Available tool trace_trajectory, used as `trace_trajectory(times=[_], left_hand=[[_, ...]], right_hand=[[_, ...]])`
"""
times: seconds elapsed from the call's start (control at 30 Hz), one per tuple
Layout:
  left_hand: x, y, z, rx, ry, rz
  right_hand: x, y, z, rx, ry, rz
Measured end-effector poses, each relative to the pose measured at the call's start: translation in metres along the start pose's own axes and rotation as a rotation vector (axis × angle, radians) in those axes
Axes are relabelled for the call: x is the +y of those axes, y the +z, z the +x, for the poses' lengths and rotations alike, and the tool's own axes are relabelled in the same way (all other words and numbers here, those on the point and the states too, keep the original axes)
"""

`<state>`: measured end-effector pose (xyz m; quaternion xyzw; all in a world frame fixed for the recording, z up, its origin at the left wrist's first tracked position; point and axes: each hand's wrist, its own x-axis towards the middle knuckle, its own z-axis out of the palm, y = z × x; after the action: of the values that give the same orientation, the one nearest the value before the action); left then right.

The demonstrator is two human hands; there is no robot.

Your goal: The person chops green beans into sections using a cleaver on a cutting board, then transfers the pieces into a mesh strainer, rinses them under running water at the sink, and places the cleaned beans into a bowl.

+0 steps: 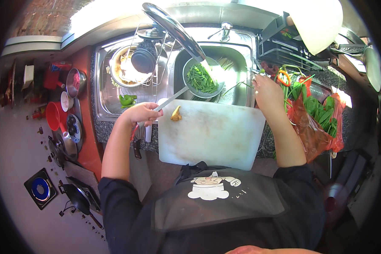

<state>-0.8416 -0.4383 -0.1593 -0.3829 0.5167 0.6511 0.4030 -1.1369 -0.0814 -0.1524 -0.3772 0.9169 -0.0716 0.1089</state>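
Observation:
The long flat handle [174,97] of a round grey strainer or shallow pan [220,90] is gripped in my left hand [143,113]. Cut green stalks or beans [200,79] fill the vessel, which sits over the right sink basin under the chrome faucet [177,28]. My right hand [268,90] is at the basin's right rim, beside greens and a red plastic bag. Its fingertips are partly hidden, and whether they grip anything is unclear. In front of me lies a white cutting board [209,136] with a ginger piece [176,114] at its upper left.
A pot [115,71] with peelings and green peppers [127,100] are in the left basin. Leafy greens [324,111] fill the red plastic bag [311,136] at right. A knife [137,149] lies left of the board. Bowls and a red pan [53,116] stand on the red surface.

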Motion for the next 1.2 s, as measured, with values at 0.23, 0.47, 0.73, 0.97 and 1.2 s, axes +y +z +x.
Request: trace_trajectory(times=[0.23, 0.47, 0.73, 0.97, 1.2], left_hand=[[0.053, -0.027, 0.030, 0.300, -0.071, 0.851], [0.041, 0.021, 0.019, 1.043, 0.455, 1.487], [0.033, 0.189, -0.065, 0.339, 0.985, 0.472], [-0.104, 0.189, -0.155, 0.827, 1.029, 0.199], [-0.297, 0.209, -0.205, 1.285, 0.630, -0.103]], right_hand=[[0.017, -0.024, -0.062, 0.283, -0.011, 0.131], [-0.027, -0.058, -0.088, 0.321, -0.089, 0.332], [-0.110, -0.095, -0.110, 0.268, -0.579, 0.321], [-0.162, -0.090, -0.133, 0.136, -0.892, 0.546], [-0.154, -0.034, -0.143, 0.117, -0.921, 0.668]])
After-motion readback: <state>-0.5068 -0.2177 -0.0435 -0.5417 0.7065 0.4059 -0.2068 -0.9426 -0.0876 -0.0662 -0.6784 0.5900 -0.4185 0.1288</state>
